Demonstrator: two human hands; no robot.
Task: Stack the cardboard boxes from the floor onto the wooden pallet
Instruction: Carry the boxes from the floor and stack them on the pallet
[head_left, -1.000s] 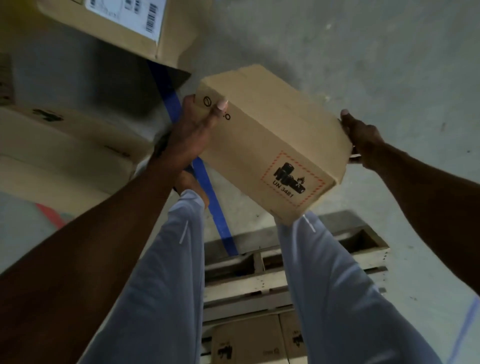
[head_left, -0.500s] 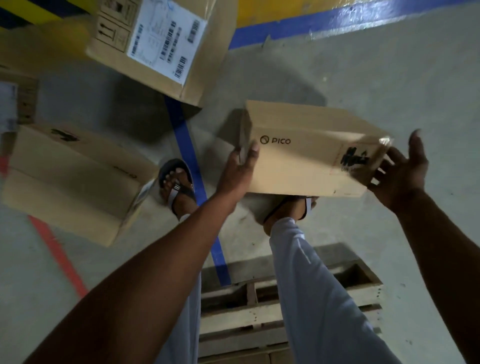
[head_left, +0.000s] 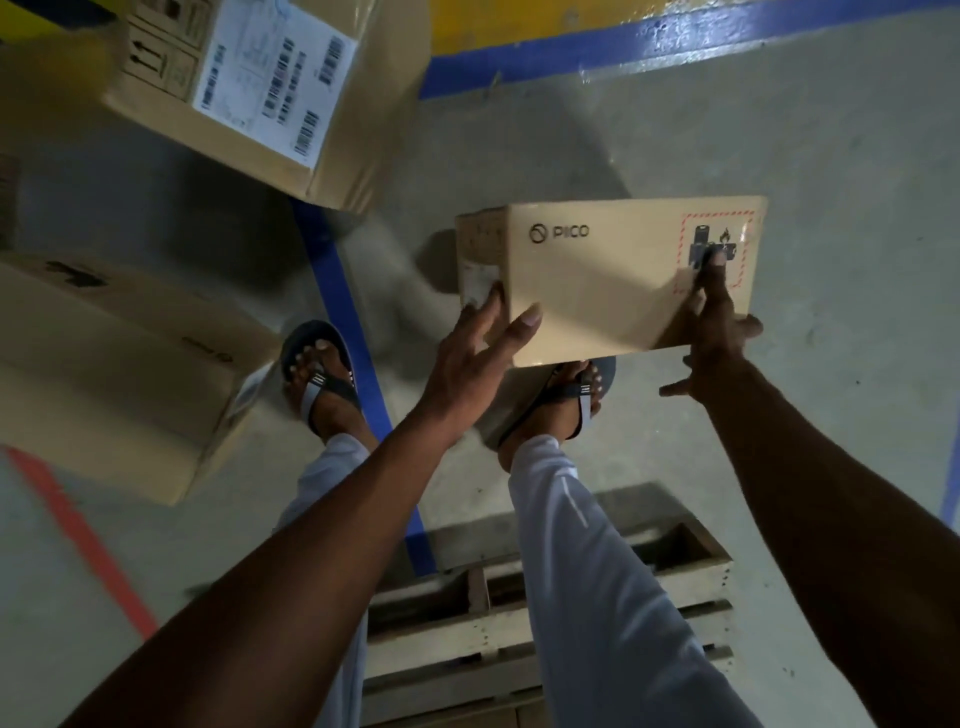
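A tan PICO cardboard box with a red-bordered battery hazard label is up off the floor in front of my legs, roughly level, above my right foot. My left hand grips its left end, fingers on the end face and thumb on the front. At the lower right corner my right hand holds it, one finger lying over the hazard label. The wooden pallet lies at the bottom of the view behind my legs, partly hidden by them.
A large box with a white barcode label sits at the upper left. Another tan box rests on the floor at left, beside my left foot. Blue, red and yellow lines mark the grey concrete floor.
The box has turned from tilted to roughly level, its PICO side now facing me. My hands have shifted their hold on its ends. My feet have come into view.
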